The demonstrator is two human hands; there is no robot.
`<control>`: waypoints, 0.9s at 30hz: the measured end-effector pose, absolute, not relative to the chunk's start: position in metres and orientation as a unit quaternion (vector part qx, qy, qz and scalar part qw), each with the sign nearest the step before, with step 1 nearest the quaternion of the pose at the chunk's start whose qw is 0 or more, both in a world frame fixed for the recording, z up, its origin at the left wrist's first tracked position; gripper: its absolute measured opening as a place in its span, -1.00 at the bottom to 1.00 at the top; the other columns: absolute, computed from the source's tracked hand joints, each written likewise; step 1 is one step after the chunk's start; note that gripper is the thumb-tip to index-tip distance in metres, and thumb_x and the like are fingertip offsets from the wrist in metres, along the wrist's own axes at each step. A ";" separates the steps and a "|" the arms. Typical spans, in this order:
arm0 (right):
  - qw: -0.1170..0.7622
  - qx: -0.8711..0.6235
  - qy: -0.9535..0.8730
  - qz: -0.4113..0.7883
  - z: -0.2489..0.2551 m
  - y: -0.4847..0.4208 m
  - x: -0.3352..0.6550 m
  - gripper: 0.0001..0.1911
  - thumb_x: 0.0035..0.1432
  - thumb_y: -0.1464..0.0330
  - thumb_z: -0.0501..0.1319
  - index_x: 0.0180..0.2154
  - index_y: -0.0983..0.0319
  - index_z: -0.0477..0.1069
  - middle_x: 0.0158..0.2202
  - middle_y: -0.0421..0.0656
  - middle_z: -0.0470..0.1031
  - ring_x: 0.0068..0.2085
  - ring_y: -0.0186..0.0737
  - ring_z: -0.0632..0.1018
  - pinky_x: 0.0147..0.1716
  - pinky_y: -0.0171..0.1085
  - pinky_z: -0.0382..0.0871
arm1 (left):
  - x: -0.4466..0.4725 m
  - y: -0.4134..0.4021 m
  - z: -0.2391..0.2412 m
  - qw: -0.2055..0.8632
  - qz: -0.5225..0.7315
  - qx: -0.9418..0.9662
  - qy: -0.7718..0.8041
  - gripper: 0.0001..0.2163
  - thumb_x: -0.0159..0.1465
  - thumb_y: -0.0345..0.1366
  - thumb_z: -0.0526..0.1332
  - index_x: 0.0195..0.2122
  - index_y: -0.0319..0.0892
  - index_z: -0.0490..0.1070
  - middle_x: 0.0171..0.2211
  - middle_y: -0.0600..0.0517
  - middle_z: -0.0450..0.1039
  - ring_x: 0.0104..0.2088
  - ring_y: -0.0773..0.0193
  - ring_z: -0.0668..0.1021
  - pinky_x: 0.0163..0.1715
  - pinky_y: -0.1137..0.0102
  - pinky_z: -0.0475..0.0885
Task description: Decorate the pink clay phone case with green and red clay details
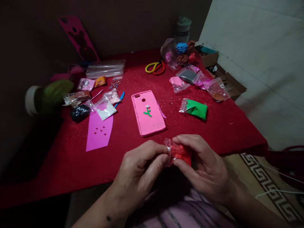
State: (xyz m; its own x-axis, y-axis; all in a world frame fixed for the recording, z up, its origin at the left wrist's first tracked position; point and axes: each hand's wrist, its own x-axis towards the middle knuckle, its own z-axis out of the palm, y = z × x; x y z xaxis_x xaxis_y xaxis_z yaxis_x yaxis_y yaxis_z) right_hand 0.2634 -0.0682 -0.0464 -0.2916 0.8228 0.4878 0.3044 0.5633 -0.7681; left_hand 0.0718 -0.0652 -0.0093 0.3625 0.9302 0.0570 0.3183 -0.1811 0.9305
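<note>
Both hands are on a small clear zip bag of red clay (181, 154) just off the table's front edge. My left hand (142, 166) pinches the bag's clear top edge between thumb and forefinger. Wrapped around the red-filled end is my right hand (205, 167). Beyond them lies a pink phone case (152, 123) on the red cloth, bearing a green stem with leaves and a small white blob. To its left, a purple paper (96, 141) carries several small red bits. A bag of green clay (196, 109) rests to the right.
Several clay bags, including a white one (106, 110) and a black one (80, 113), lie at left near a blue tool (120, 99). Yellow-and-red-handled scissors (155, 67) lie at the back. A bottle (182, 28) and cardboard boxes (229, 82) stand at back right.
</note>
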 end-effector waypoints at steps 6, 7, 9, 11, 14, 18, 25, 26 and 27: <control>0.466 -0.398 -0.584 0.532 -0.040 -0.071 0.266 -0.49 0.19 0.50 0.22 0.12 -0.02 0.25 0.04 -0.18 0.41 -0.03 -0.31 0.54 -0.05 -0.33 0.47 | 0.071 -0.065 -0.019 0.518 0.369 0.622 0.457 -0.87 0.34 -0.43 0.19 -0.26 -0.05 0.48 -0.40 0.16 0.45 -0.40 0.42 0.47 -0.38 0.53 0.36; 0.457 -0.408 -0.553 0.565 -0.038 -0.070 0.267 -0.54 0.20 0.47 0.23 0.09 -0.02 0.28 0.01 -0.20 0.43 -0.08 -0.35 0.56 -0.11 -0.38 0.48 | 0.071 -0.065 -0.020 0.524 0.372 0.617 0.455 -0.86 0.34 -0.42 0.19 -0.24 -0.04 0.49 -0.38 0.16 0.46 -0.38 0.41 0.49 -0.36 0.53 0.37; 0.432 -0.425 -0.526 0.596 -0.035 -0.068 0.267 -0.61 0.19 0.42 0.27 0.03 -0.01 0.34 -0.07 -0.23 0.48 -0.16 -0.41 0.56 -0.18 -0.46 0.46 | 0.072 -0.066 -0.019 0.521 0.374 0.618 0.454 -0.85 0.34 -0.43 0.18 -0.22 -0.04 0.50 -0.35 0.15 0.49 -0.36 0.40 0.51 -0.34 0.51 0.39; 0.420 -0.435 -0.519 0.604 -0.033 -0.066 0.266 -0.65 0.16 0.40 0.30 -0.01 0.04 0.38 -0.14 -0.25 0.50 -0.18 -0.42 0.55 -0.19 -0.48 0.43 | 0.074 -0.066 -0.018 0.498 0.375 0.638 0.452 -0.87 0.34 -0.44 0.19 -0.25 -0.09 0.49 -0.36 0.14 0.49 -0.36 0.41 0.52 -0.34 0.53 0.39; 0.436 -0.432 -0.495 0.615 -0.030 -0.064 0.263 -0.69 0.17 0.40 0.29 -0.04 0.08 0.39 -0.19 -0.27 0.50 -0.23 -0.45 0.53 -0.22 -0.49 0.42 | 0.076 -0.067 -0.019 0.428 0.380 0.685 0.450 -0.90 0.29 -0.48 0.24 -0.27 -0.14 0.48 -0.37 0.15 0.49 -0.38 0.46 0.52 -0.36 0.59 0.39; 0.433 -0.449 -0.488 0.610 -0.029 -0.066 0.259 -0.82 0.18 0.40 0.26 -0.14 0.13 0.41 -0.28 -0.28 0.47 -0.33 -0.44 0.50 -0.33 -0.47 0.40 | 0.075 -0.068 -0.025 0.347 0.398 0.716 0.458 -0.85 0.28 -0.50 0.26 -0.17 -0.16 0.48 -0.31 0.13 0.52 -0.35 0.48 0.55 -0.32 0.62 0.40; 0.416 -0.456 -0.513 0.597 -0.030 -0.062 0.255 -0.92 0.19 0.38 0.22 -0.23 0.21 0.40 -0.32 -0.21 0.47 -0.34 -0.34 0.49 -0.36 -0.36 0.41 | 0.079 -0.067 -0.023 0.367 0.404 0.697 0.465 -0.85 0.28 -0.52 0.25 -0.17 -0.16 0.51 -0.31 0.12 0.53 -0.35 0.46 0.55 -0.34 0.60 0.42; 0.416 -0.454 -0.514 0.597 -0.030 -0.062 0.255 -0.92 0.19 0.38 0.21 -0.23 0.21 0.40 -0.32 -0.21 0.47 -0.34 -0.34 0.49 -0.36 -0.36 0.41 | 0.080 -0.066 -0.022 0.368 0.405 0.697 0.464 -0.85 0.28 -0.52 0.26 -0.18 -0.16 0.51 -0.33 0.12 0.53 -0.36 0.46 0.55 -0.35 0.60 0.41; 0.415 -0.453 -0.515 0.598 -0.030 -0.061 0.254 -0.92 0.19 0.38 0.21 -0.23 0.21 0.40 -0.32 -0.21 0.46 -0.34 -0.34 0.49 -0.36 -0.36 0.41 | 0.080 -0.065 -0.022 0.365 0.406 0.699 0.462 -0.85 0.27 -0.51 0.27 -0.19 -0.16 0.51 -0.34 0.13 0.52 -0.37 0.46 0.55 -0.36 0.60 0.41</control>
State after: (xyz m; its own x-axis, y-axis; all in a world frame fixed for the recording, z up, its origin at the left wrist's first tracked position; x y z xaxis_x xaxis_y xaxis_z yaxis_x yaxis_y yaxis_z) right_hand 0.2544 -0.0612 -0.0302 -0.2456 0.9627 -0.1134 -0.0302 -0.1245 -0.9918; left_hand 0.0800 -0.0653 -0.0216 0.2427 0.9424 0.2300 0.3492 -0.3061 0.8856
